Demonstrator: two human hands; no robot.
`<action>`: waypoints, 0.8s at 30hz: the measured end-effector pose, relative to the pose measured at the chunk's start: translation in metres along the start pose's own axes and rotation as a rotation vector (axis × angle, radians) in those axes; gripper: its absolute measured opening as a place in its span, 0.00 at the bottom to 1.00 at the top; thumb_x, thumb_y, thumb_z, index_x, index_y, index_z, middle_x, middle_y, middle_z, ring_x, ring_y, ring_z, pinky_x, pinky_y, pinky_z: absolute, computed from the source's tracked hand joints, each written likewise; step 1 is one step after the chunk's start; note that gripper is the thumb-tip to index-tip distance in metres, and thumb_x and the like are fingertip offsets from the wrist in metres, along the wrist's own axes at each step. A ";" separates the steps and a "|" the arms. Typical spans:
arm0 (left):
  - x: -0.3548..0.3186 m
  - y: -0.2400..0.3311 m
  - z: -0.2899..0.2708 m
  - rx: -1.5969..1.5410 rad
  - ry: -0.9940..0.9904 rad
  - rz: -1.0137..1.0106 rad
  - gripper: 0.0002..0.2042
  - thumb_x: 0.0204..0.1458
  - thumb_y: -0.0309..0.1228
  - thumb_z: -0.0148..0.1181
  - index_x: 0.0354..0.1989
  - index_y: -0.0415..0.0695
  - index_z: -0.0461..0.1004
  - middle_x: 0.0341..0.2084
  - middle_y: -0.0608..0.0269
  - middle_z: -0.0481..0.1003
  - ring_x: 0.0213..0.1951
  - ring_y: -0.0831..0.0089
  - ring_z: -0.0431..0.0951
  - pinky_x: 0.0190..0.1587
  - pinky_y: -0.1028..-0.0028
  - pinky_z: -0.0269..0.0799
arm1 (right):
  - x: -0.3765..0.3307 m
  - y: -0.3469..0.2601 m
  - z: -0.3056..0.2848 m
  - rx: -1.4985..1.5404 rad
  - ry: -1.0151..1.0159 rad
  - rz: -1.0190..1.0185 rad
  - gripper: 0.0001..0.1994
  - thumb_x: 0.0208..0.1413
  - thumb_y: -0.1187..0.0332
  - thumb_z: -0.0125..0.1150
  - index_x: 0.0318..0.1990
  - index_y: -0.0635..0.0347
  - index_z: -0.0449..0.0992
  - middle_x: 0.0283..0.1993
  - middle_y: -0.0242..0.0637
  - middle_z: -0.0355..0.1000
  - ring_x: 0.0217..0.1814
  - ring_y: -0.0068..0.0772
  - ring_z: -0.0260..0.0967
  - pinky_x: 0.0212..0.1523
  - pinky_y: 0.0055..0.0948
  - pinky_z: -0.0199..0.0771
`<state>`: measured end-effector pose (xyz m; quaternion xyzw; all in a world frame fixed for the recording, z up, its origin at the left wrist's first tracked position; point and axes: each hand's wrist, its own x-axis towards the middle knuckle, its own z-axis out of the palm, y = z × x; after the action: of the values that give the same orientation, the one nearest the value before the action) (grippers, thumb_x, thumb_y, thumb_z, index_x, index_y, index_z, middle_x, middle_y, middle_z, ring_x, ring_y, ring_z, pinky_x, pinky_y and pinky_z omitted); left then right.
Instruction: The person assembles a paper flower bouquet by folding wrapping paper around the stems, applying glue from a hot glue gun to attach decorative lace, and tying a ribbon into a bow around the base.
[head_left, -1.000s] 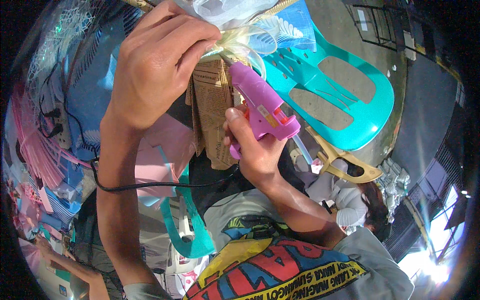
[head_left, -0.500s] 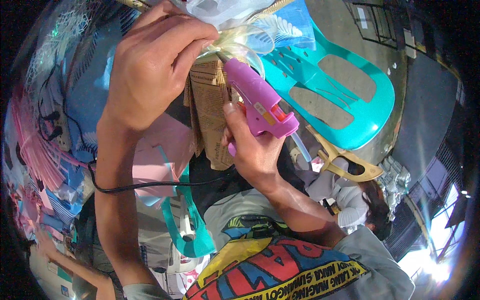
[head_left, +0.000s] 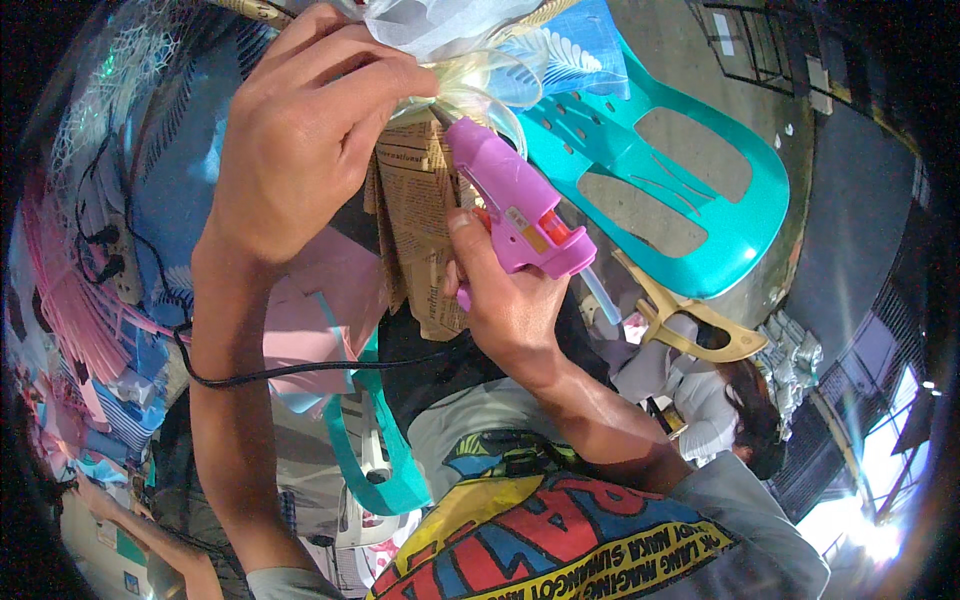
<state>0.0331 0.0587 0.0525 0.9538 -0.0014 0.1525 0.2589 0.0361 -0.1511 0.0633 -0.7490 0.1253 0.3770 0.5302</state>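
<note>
My right hand is wrapped around the handle of a purple hot glue gun, a clear glue stick jutting from its rear. The nozzle tip points into the gathered knot of a sheer, pale ribbon bow. At that same knot, my left hand pinches the ribbon between thumb and fingers; its fingertips partly hide the spot. Beneath the bow hangs a wrap of brown newsprint-patterned paper, with white translucent wrapping above it.
A teal plastic chair stands at the right, near a tan chair part. The black cord crosses below my left wrist. Pink strips and other craft materials lie at left. Another person is at lower right; another's arm at lower left.
My left fingers have shifted slightly at the bow's knot, and the glue gun has barely moved. At lower left, the other person's arm and hand have moved a little.
</note>
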 end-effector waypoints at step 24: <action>-0.003 0.004 0.003 -0.036 0.070 -0.069 0.06 0.55 0.25 0.67 0.41 0.44 0.81 0.37 0.61 0.84 0.40 0.60 0.85 0.63 0.55 0.69 | -0.012 -0.019 0.006 0.067 0.050 0.054 0.08 0.64 0.67 0.65 0.35 0.62 0.75 0.18 0.29 0.70 0.18 0.19 0.67 0.20 0.24 0.62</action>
<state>0.0306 0.0535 0.0517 0.9425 0.0379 0.1769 0.2809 0.0369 -0.1405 0.0839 -0.7364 0.1715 0.3678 0.5412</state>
